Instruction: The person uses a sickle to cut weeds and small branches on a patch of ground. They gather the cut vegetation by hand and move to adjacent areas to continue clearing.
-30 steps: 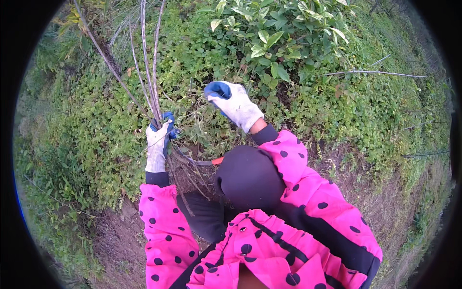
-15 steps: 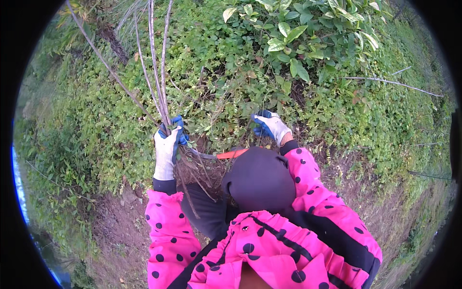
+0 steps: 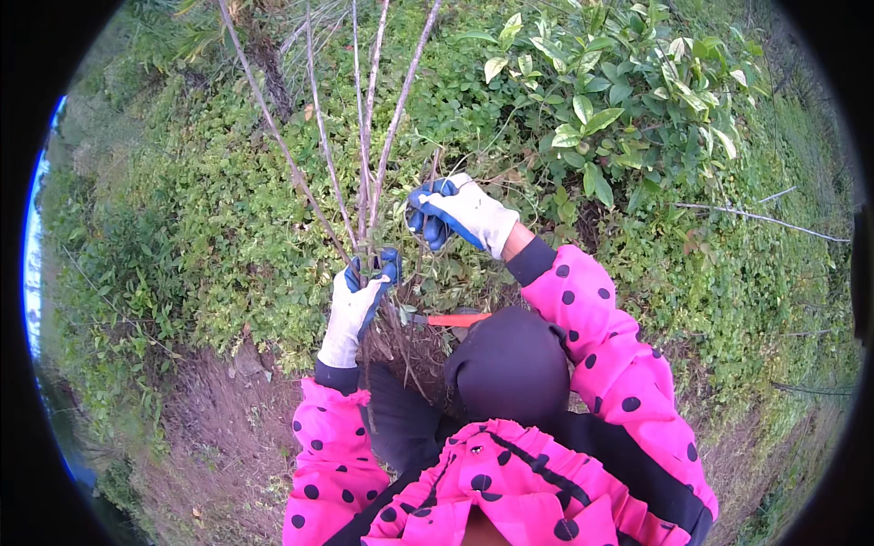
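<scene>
A broad-leaved bush [image 3: 621, 93] is standing at the upper right, some of its leaves [image 3: 601, 121] showing yellowish patches. Below it, a thin pale twig [image 3: 765, 217] is stretching over the green ground cover [image 3: 228, 214], while brown soil [image 3: 214, 423] is showing at the lower left.

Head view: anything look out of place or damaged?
The orange-handled tool may be out of place: it's below the left hand and right hand in view, held by neither, its far end hidden near the gripped sticks. No clear damage shows.
</scene>
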{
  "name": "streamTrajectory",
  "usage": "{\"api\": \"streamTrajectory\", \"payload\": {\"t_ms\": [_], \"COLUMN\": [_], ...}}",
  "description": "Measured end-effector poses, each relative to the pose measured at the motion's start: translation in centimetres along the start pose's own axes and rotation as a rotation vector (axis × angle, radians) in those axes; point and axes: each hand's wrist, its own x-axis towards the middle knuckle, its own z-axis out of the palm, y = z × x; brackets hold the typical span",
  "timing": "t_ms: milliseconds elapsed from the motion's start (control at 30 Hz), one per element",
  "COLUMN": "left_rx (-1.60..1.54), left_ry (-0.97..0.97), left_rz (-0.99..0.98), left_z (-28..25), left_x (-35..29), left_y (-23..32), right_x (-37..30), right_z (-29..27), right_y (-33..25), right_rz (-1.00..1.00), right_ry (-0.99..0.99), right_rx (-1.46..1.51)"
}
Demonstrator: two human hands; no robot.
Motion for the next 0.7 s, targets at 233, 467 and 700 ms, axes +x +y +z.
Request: {"api": "streamTrajectory", "payload": {"t_ms": [233,467,700], "left_rx": [0.005,-0.281,0.394], "left_ry": [-0.179,-0.144,-0.152], "left_rz": [0.029,0.013,0.001], "left_z": [3.2,0.7,-5.8], "left_x": [-2.1,-3.1,-8.5], "left_y": [6.0,7.6,9.4], "right_x": [2.2,0.3,-2.9], "right_z": [2.7,3.7,-0.3], "right_y": [-5.2,-6.4,-7.0], "right_rz": [-0.120,-0.047,-0.081], "right_ry": [0.096,-0.093,-0.249], "right_rx": [-0.010,-0.216,-0.746]}}
